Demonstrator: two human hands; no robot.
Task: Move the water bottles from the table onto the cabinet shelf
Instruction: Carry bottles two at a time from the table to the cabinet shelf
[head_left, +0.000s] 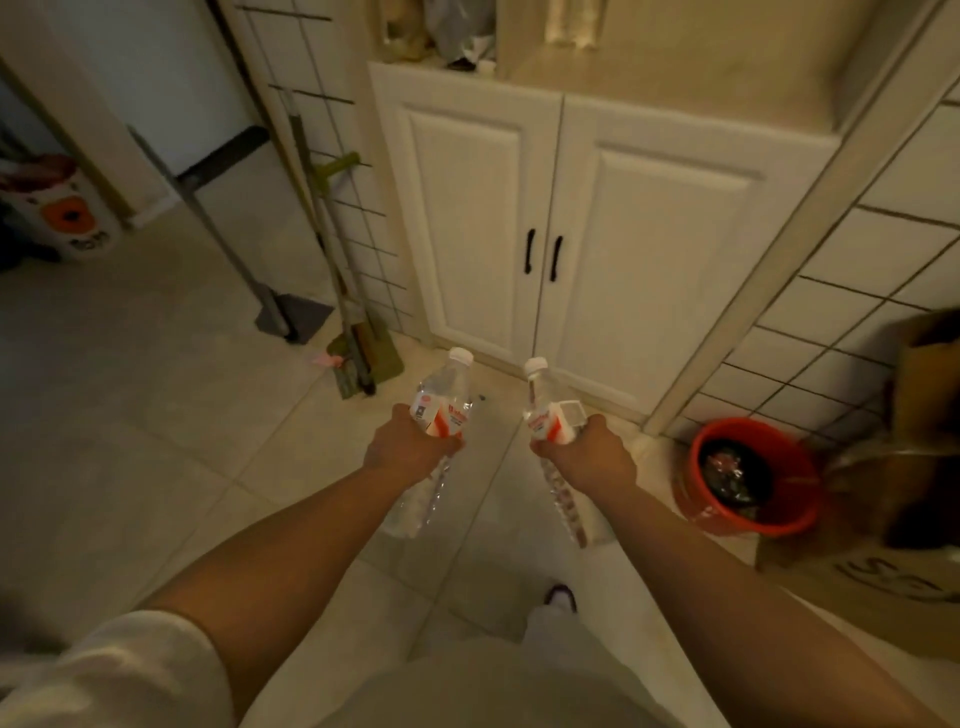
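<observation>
Your left hand grips one water bottle, your right hand the other bottle, both in front of the cabinet. Raise them upright to the shelf above its doors; the right part looks free, so avoid the clutter at left.

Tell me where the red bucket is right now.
In the head view, the red bucket stands on the floor at the right, against the foot of the tiled wall, beside a cardboard box and to the right of the right hand.
</observation>
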